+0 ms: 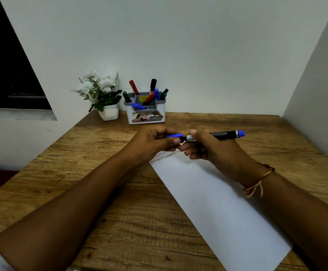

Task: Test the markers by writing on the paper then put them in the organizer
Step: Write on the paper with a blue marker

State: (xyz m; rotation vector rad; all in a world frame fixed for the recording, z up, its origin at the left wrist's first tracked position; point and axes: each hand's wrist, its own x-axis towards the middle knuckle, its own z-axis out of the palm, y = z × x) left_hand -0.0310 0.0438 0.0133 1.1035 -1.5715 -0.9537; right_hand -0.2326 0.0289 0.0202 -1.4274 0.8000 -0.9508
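Lying almost level above the far end of the paper [214, 202], the marker [222, 134] has its long axis running left to right, its blue end plug toward the right and its writing end toward the left, where it meets the blue cap [174, 135]. Whether the cap is fully seated or just parted from the barrel cannot be made out, since fingers cover the joint and the tip itself is hidden. The right hand [216, 151] has its grip clenched around the middle of the black barrel, thumb on top, hiding much of the label. The left hand [155, 143] has its grip pinched on the cap, with only a short blue strip showing between thumb and fingers. Under both hands, a few lines of handwriting at the top of the sheet are partly covered and too small to read. A thread bracelet [257, 184] circles the right wrist. The paper lies angled on the wooden bench [104, 192], its near corner running toward the bench's front edge. At the back of the bench stands the organizer [145, 114], holding red, black, blue and green markers leaning various ways; its label is too blurred to read fully. Just beside it on the left sits a white potted plant [102, 94].
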